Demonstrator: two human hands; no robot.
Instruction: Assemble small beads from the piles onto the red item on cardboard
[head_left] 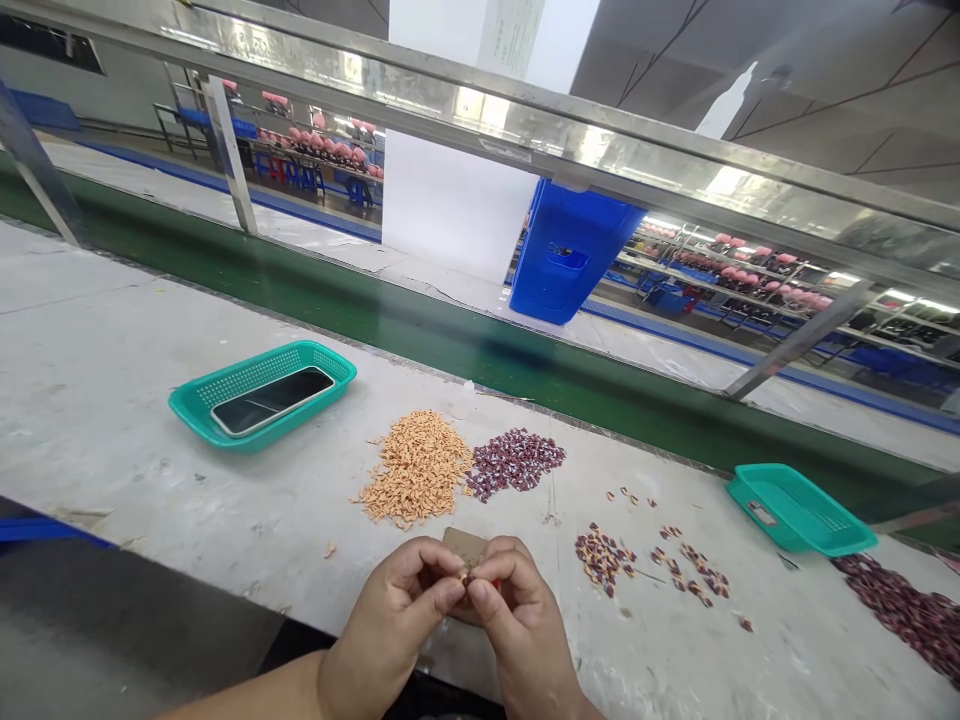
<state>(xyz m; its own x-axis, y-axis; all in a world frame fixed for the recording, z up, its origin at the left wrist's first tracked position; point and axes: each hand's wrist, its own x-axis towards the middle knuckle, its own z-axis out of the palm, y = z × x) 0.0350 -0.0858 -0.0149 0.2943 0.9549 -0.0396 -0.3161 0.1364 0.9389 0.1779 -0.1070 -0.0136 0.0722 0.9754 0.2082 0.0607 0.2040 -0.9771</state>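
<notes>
Dark red, a tiny piece (466, 581) is pinched between both hands (397, 615).

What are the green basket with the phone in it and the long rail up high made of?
The green basket looks like plastic, slightly glossy, with moulded little holes. The long rail seems to be bare metal, maybe steel or aluminium, because it shines and mirrors the lights.

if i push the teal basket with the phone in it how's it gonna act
The teal basket would probably slide rather than tip, being low, wide and flat on the table. Its thin, perforated walls suggest it's light and might flex slightly. The phone lies loose inside, so a quick shove could make it slide.
</notes>
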